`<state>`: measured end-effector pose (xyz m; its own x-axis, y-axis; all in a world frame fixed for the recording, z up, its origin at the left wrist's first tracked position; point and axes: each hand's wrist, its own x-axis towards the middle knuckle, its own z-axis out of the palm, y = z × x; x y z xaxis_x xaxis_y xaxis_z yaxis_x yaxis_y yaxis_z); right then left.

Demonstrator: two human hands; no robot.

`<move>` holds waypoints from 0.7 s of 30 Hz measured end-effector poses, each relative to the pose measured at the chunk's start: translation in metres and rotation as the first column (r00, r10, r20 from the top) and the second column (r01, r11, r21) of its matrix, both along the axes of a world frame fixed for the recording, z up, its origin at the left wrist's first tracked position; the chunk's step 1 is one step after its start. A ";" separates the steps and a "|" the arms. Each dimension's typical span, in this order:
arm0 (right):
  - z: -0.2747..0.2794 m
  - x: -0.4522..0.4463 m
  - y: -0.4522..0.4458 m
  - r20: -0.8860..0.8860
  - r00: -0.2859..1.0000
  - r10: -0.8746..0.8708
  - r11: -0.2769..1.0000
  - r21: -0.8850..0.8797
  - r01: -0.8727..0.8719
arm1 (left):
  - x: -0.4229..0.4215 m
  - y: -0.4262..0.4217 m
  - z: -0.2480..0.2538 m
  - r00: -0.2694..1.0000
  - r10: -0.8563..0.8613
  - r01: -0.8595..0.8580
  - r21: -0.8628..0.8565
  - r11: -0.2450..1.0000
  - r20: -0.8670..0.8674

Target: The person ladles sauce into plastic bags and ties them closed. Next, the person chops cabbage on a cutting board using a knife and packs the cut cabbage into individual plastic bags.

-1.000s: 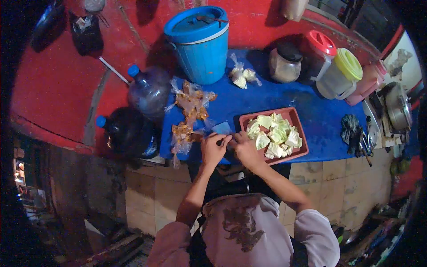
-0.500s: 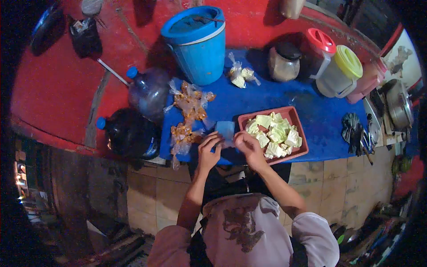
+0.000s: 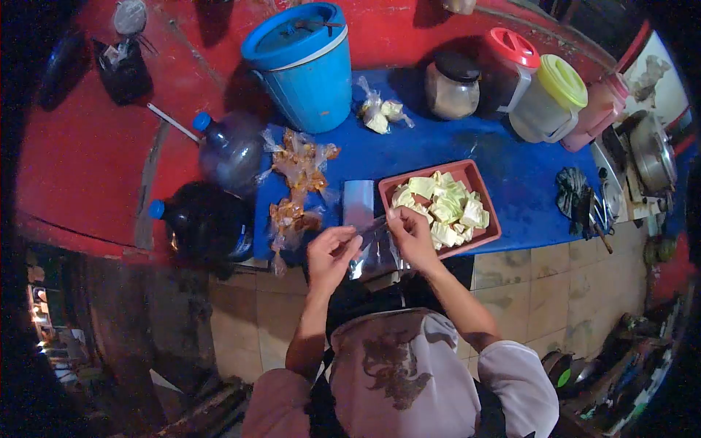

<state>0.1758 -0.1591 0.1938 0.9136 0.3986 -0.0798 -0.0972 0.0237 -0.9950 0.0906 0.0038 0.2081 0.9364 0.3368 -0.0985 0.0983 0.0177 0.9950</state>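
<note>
A clear plastic bag [image 3: 375,254] hangs between my two hands at the table's front edge. My right hand [image 3: 411,237] pinches its upper right side. On the other side, the thumb and fingertips of my left hand [image 3: 332,257] close on the bag's upper left edge. Just beyond lies a flat bluish stack of plastic bags [image 3: 358,201]. Right of it, a pink tray [image 3: 488,191] holds cut cabbage pieces [image 3: 447,204], close to my right hand. Several knotted bags of orange-brown food [image 3: 296,171] lie to the left.
On the blue table [image 3: 511,212] stand a blue bucket [image 3: 303,77], a black-lidded jar [image 3: 454,86] and several lidded pitchers [image 3: 549,102]. Small tied bags of cabbage [image 3: 381,113] lie at the back. Large bottles [image 3: 230,152] stand left; a dark plastic bag [image 3: 573,191] and utensils lie right.
My hands have drawn back towards me, bringing a clear bag away from the stack. The stack now shows more fully. The whole view has shifted slightly.
</note>
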 end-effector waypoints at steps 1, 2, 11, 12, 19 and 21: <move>0.002 0.002 -0.004 0.009 1.000 0.018 1.000 0.016 -0.019 | 0.001 -0.001 0.000 0.994 0.076 -0.075 -0.018 0.997 0.078; 0.005 0.004 -0.010 0.009 1.000 0.018 1.000 0.018 -0.018 | 0.000 0.003 -0.005 0.994 0.076 -0.075 -0.016 0.997 0.078; 0.001 0.021 -0.056 -0.246 0.969 0.015 0.996 -0.087 -0.037 | -0.008 0.019 -0.004 0.958 0.271 -0.279 0.089 0.956 0.094; 0.000 0.018 -0.053 -0.247 0.969 0.006 0.996 -0.087 -0.029 | -0.007 0.014 -0.003 0.944 0.295 -0.304 0.043 0.952 0.146; 0.025 -0.043 -0.030 0.225 0.929 0.292 0.951 -0.166 -0.259 | -0.049 -0.010 0.005 0.998 0.054 -0.049 0.121 0.991 -0.038; 0.032 -0.058 -0.024 0.323 0.848 0.421 0.907 -0.129 -0.402 | -0.053 -0.029 0.017 0.993 -0.119 0.113 0.278 0.954 0.008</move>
